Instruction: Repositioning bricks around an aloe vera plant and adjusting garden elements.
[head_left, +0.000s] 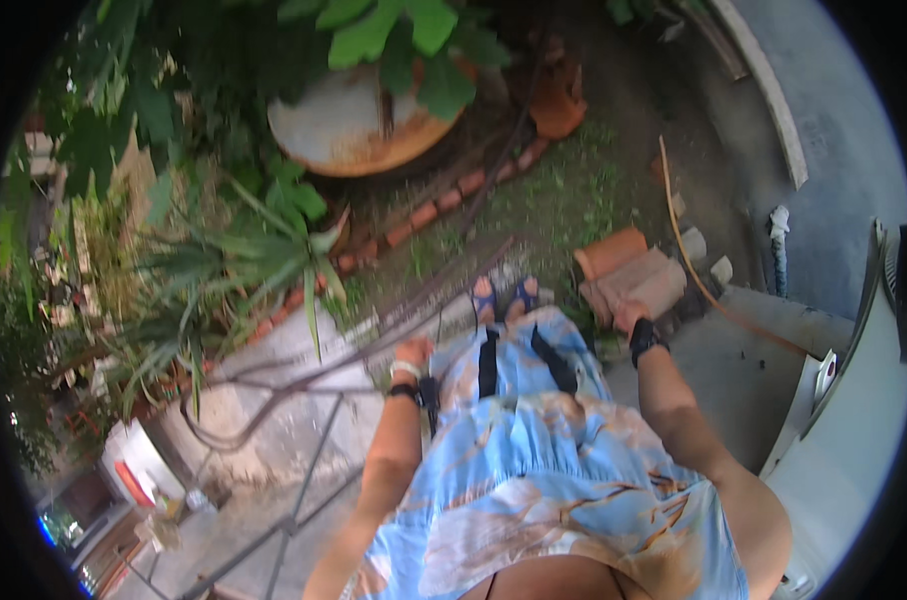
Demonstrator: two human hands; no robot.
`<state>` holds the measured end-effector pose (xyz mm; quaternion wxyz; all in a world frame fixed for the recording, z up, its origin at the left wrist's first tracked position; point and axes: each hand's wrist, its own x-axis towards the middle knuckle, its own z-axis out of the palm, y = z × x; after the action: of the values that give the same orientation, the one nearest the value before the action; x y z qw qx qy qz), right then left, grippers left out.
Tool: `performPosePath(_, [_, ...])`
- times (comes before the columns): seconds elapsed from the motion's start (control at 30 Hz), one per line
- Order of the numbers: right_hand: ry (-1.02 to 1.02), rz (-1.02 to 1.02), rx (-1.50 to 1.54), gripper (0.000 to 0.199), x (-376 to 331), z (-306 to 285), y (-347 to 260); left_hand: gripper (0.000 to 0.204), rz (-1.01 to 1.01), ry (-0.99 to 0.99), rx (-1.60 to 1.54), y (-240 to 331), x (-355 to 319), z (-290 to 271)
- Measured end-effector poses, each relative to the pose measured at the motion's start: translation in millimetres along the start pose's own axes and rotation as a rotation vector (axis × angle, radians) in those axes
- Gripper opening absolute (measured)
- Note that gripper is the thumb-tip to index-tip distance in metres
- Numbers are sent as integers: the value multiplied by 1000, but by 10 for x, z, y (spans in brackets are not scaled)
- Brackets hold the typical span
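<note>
My left hand, with a light band and a dark strap at the wrist, hangs beside the patterned blue dress. It is close to a dark curved metal rail; whether it touches the rail cannot be made out. My right hand, with a black wrist device, hangs at the other side. In the picture it overlaps the edge of a stack of clay roof tiles on the ground. The fingers of both hands are blurred, and nothing held shows clearly.
Ahead, a brick border edges a soil bed with a round rusty-rimmed lid under broad leaves. Spiky plants grow at left. A thin curved strip leans by the tiles. At right are a pipe and a grey wall.
</note>
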<state>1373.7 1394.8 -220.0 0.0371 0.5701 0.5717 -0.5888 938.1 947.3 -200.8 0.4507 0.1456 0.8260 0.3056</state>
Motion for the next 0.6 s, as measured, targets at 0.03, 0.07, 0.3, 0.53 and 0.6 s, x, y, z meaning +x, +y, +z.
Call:
performPosePath(0.03, [51,54,-221,18,-305,-254,-36,28,-228,-34,-284,378,123,404])
performPosePath(0.07, [272,404,218,15,-537,-63,-483,28,-286,-43,-337,457,68,358])
performPosePath(0.3, [341,388,65,13,-732,-235,-654,30,-309,-131,-369,940,158,259])
performPosePath(0.53, [453,297,280,22,-598,-148,-340,34,-320,-165,-249,1070,242,138])
performPosePath(0.6, [379,377,121,24,-729,-102,-601,35,-335,-139,-271,1012,187,61])
